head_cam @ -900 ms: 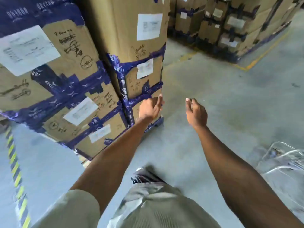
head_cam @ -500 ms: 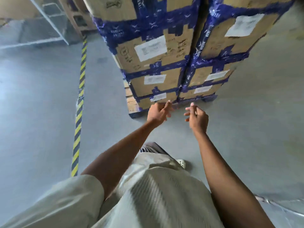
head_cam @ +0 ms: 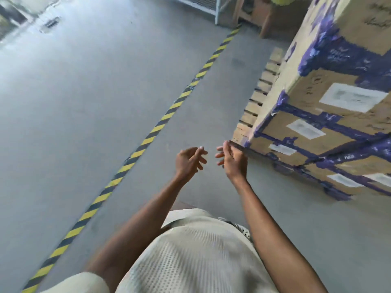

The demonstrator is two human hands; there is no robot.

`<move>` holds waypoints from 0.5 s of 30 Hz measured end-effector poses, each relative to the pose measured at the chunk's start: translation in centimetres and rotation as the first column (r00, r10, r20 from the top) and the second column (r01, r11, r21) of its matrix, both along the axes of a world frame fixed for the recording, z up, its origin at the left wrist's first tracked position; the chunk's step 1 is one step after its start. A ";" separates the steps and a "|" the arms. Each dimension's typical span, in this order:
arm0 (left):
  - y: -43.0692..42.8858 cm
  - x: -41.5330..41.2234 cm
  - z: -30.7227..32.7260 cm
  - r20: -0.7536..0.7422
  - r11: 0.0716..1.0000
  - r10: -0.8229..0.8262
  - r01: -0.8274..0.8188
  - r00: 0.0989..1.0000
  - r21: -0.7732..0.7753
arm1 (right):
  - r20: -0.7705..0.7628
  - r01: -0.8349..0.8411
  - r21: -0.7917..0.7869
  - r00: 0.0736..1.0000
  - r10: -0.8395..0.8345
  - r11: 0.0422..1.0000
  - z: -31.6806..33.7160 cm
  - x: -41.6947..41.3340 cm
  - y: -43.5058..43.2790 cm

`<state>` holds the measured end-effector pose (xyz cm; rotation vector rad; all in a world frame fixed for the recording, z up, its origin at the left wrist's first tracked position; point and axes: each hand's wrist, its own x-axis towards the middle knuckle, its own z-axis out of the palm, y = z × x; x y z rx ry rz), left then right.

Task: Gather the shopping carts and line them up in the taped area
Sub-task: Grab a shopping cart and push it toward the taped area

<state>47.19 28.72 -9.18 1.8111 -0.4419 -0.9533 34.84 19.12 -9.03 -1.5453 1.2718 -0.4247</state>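
Observation:
No shopping cart shows in this view. My left hand (head_cam: 189, 160) and my right hand (head_cam: 231, 159) are held out in front of me at chest height, close together, palms facing each other. Both hold nothing and their fingers are loosely curled and apart. A strip of yellow-and-black striped tape (head_cam: 148, 138) runs diagonally over the grey floor, from bottom left up to the top middle, to the left of my hands. My pale mesh shirt fills the bottom of the frame.
A tall stack of cardboard boxes (head_cam: 330, 115) bound with blue tape stands on a wooden pallet (head_cam: 257, 106) at my right, its corner just past my right hand. A white metal frame (head_cam: 215, 9) and a wooden crate sit at the top. Open grey floor lies to the left.
My view has swung left: the box stack slid from straight ahead to the right side, and the striped tape moved toward the middle. Both hands stay empty in front of me.

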 end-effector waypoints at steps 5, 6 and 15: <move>9.6 7.5 0.5 0.049 0.976 0.217 -0.218 0.975 0.017 | 0.005 -0.274 0.029 0.962 0.274 0.961 0.9 10.4 6.0; 11.6 8.8 0.6 0.057 0.961 0.274 -0.276 0.960 0.019 | 0.008 -0.329 0.027 0.944 0.329 0.944 1.1 12.5 7.1; 26.6 14.0 1.3 0.074 0.561 0.825 -0.828 0.561 0.021 | 0.083 -0.796 0.047 0.605 0.792 0.603 1.6 27.6 19.5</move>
